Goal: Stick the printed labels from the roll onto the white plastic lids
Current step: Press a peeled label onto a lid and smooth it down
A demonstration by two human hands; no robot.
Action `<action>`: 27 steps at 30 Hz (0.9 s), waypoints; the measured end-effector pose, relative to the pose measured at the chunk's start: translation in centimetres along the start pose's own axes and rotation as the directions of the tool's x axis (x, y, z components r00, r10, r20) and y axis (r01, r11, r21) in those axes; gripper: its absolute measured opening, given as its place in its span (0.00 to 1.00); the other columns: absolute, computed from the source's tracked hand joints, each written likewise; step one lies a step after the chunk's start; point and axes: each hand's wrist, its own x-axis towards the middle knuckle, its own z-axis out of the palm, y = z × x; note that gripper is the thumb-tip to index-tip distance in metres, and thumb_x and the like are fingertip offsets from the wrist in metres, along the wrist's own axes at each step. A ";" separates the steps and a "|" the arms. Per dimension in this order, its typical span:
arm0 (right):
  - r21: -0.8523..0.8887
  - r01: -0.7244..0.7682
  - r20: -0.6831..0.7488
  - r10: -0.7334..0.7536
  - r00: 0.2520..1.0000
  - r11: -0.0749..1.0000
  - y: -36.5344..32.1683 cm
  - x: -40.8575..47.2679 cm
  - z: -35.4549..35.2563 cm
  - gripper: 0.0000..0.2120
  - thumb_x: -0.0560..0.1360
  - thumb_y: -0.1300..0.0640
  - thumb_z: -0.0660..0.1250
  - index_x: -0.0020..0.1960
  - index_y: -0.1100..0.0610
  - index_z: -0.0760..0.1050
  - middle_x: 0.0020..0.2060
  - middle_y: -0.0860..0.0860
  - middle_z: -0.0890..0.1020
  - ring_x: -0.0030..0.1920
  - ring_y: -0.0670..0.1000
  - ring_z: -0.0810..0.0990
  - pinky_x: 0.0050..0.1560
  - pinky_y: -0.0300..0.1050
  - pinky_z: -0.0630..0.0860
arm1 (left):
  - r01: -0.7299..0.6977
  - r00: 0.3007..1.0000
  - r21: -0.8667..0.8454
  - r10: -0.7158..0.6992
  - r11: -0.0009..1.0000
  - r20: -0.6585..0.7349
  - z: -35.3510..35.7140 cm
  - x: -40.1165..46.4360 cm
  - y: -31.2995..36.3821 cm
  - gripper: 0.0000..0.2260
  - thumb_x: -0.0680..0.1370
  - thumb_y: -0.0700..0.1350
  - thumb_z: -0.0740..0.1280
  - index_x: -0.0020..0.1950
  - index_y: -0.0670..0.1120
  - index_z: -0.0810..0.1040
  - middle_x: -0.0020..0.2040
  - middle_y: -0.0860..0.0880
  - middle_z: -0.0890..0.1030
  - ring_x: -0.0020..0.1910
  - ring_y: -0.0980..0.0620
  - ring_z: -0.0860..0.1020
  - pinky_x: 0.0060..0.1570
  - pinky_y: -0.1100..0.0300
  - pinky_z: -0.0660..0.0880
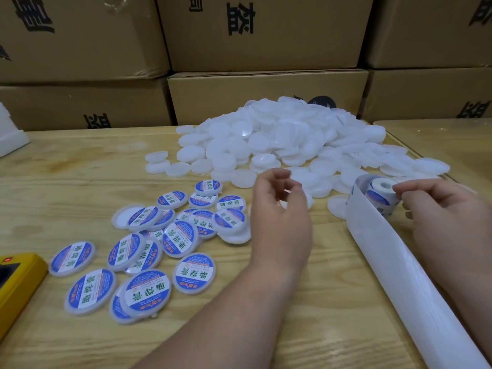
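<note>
We find bare surface (66, 182) toward nine o'clock and more at six o'clock. At twelve the heap of white lids (287, 139) blocks us, with cardboard boxes (261, 33) walling the far edge. Labelled lids (149, 249) crowd eight o'clock beside a yellow device (18, 278). The backing strip (404, 278) bars four o'clock; beyond it, perhaps a gap.

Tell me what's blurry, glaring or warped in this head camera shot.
Head view: the left hand is motion-blurred around its fingers, while the right hand at the roll of printed labels looks sharper; soft glare washes out edges in the heap of plain white plastic lids; wide-angle distortion bows the light wooden table and tilts the brown cardboard boxes outward.
</note>
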 end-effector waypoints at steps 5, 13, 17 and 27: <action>0.026 0.003 0.017 -0.003 1.000 1.000 0.3 0.2 -0.1 0.13 0.76 0.61 0.64 0.40 0.48 0.83 0.36 0.33 0.83 0.34 0.34 0.79 0.41 0.40 0.72 | -0.231 0.956 0.634 0.050 0.738 0.290 -0.1 -0.8 -0.6 0.24 0.76 0.43 0.63 0.73 0.56 0.69 0.67 0.63 0.70 0.73 0.59 0.59 0.73 0.58 0.59; 0.034 -0.019 0.046 0.017 0.999 0.999 0.4 0.2 0.0 0.15 0.75 0.60 0.65 0.41 0.43 0.84 0.38 0.36 0.84 0.35 0.34 0.79 0.44 0.42 0.73 | -0.270 0.941 0.830 -0.050 0.488 0.335 -0.1 -1.2 -0.5 0.27 0.78 0.50 0.63 0.76 0.58 0.62 0.69 0.55 0.69 0.69 0.49 0.61 0.70 0.52 0.57; 0.034 -0.024 0.066 0.022 0.998 0.999 0.3 0.2 0.0 0.14 0.76 0.62 0.65 0.41 0.46 0.84 0.36 0.38 0.84 0.33 0.36 0.78 0.42 0.43 0.73 | -0.261 0.947 0.848 -0.048 0.461 0.317 -0.1 -1.1 -0.7 0.20 0.79 0.51 0.64 0.71 0.60 0.69 0.64 0.55 0.71 0.65 0.49 0.64 0.63 0.55 0.59; -0.138 0.025 0.319 0.021 0.947 0.990 0.2 -0.2 0.1 0.15 0.75 0.46 0.72 0.36 0.56 0.80 0.27 0.46 0.73 0.26 0.42 0.68 0.31 0.41 0.67 | -0.284 0.946 0.816 0.009 0.504 0.324 0.0 -0.7 -1.0 0.03 0.79 0.54 0.67 0.51 0.58 0.79 0.52 0.58 0.69 0.59 0.51 0.67 0.53 0.58 0.60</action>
